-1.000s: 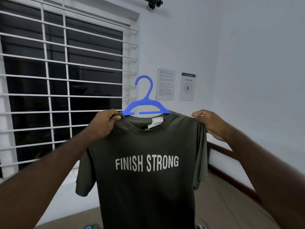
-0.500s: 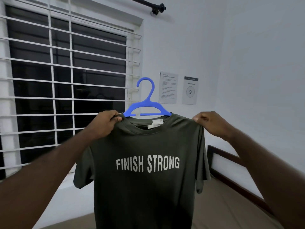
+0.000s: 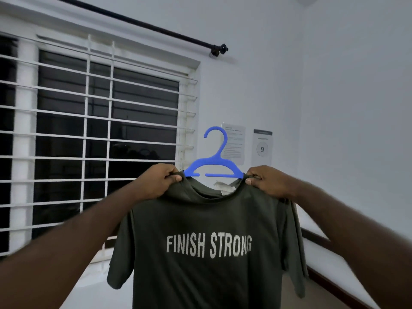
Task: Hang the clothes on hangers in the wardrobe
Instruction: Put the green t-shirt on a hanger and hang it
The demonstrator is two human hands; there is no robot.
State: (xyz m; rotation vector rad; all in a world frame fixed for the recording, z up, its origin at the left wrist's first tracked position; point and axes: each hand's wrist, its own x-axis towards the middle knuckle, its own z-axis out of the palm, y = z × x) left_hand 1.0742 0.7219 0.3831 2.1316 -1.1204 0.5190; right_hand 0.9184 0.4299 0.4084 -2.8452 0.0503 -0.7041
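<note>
Up before the barred window (image 3: 107, 139), holds the dark T-shirt (image 3: 207, 253) on the blue hanger (image 3: 215, 157) higher than a moment ago. Pinches cloth at both shoulders right beside the collar with left hand (image 3: 160, 182) and right hand (image 3: 267, 182), curled tight (right one shifted inward from the sleeve end). Probably clamps the hanger's arms underneath too, hidden by fabric. Looks seated; next, carrying to the wardrobe, nowhere in view.

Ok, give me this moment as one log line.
shirt: on hanger, held up | left hand: grips shirt shoulder | right hand: grips other shoulder | hook: free | wardrobe: not in view
</note>
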